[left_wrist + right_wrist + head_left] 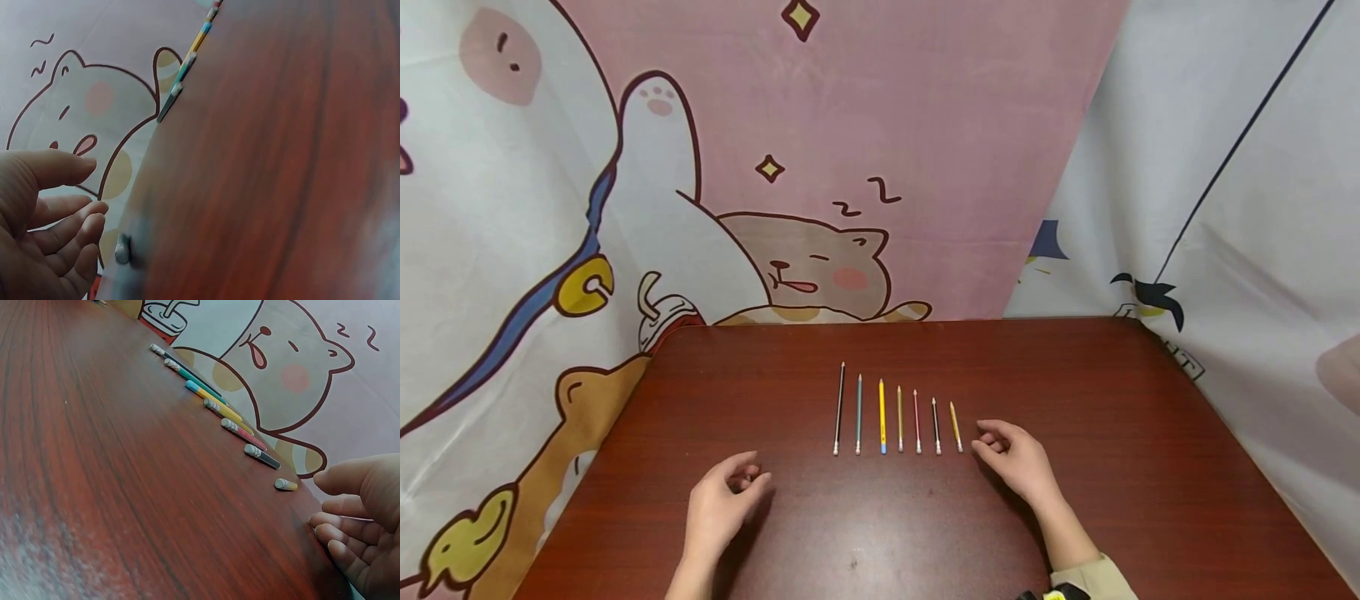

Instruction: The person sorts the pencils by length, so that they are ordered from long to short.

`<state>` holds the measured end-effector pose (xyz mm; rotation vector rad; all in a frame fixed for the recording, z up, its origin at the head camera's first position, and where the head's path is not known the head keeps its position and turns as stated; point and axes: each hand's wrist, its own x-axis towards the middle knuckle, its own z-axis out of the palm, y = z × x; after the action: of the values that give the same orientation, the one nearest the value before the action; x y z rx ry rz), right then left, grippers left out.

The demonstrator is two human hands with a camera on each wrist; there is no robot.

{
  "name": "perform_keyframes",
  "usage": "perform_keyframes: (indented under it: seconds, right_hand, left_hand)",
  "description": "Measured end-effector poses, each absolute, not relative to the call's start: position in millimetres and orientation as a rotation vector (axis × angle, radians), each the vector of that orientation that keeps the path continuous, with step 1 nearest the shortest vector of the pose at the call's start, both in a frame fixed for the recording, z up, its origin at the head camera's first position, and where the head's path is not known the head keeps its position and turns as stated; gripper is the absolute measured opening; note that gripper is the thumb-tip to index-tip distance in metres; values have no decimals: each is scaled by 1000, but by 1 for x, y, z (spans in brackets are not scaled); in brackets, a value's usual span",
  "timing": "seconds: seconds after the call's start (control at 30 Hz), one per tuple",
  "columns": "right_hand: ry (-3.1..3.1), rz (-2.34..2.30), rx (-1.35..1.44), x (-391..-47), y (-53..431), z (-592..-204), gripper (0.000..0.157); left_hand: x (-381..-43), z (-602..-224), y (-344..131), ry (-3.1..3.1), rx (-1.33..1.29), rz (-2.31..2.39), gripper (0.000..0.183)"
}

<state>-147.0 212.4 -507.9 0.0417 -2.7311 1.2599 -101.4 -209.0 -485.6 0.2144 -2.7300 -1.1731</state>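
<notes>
Several pencils lie side by side on the table, tips away from me, getting shorter from left to right. They are a long black pencil, a teal pencil, a yellow pencil with a blue end, a gold pencil, a red pencil, a short black pencil and the shortest, a yellow pencil. My left hand, fingers loosely curled, is left of the row and holds nothing. Just right of the shortest pencil, my right hand hangs relaxed, also holding nothing.
The dark red-brown table reaches back to a cartoon-printed cloth hanging behind it and along both sides. A small blurred dark object shows near the table edge in the left wrist view. A light sleeve covers my right forearm.
</notes>
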Motion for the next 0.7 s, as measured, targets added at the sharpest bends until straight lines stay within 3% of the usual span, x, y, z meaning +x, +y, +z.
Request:
perform_keyframes:
  seconds: [0.7]
  right_hand:
    - [-2727,1262,54,-139,225,-509,33]
  left_hand:
    - [-94,-486,-231,-2936,172,-945,45]
